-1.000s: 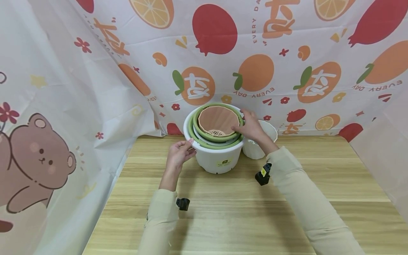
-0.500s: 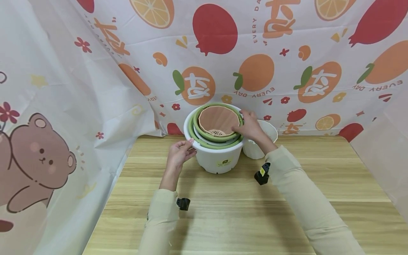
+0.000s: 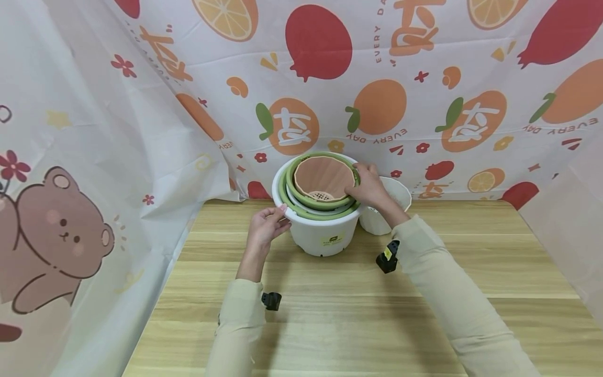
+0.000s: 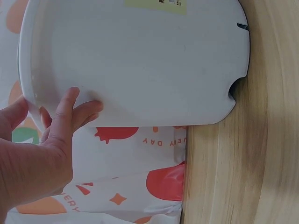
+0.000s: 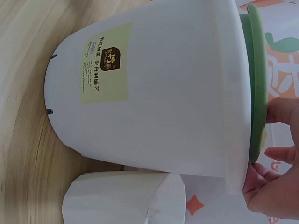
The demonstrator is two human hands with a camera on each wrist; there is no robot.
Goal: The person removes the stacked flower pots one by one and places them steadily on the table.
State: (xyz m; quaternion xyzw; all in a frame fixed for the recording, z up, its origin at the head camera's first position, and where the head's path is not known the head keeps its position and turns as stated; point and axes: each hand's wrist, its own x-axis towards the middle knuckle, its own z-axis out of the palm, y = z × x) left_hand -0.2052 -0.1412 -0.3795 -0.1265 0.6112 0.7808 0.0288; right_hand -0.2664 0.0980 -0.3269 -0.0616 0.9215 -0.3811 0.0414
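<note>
A large white flowerpot (image 3: 322, 238) with a yellowish label stands upright at the back of the table. Nested inside it are green flowerpots (image 3: 282, 199), with a pale rim between them, and a pink fluted flowerpot (image 3: 325, 175) with a perforated bottom on top. My left hand (image 3: 265, 226) pinches the white pot's left rim, thumb above and fingers beneath; the left wrist view has two fingertips against its wall. At the right side, my right hand (image 3: 372, 186) grips the raised green rim (image 5: 258, 84), its thumb reaching the pink pot's edge. Some fingers are hidden behind the rims.
A smaller white fluted pot (image 3: 375, 222) stands just right of the stack, partly behind my right forearm. The wooden table (image 3: 330, 314) extends toward me. A fruit-print cloth (image 3: 264, 68) hangs close behind, and a bear-print cloth (image 3: 94, 157) hangs at the left.
</note>
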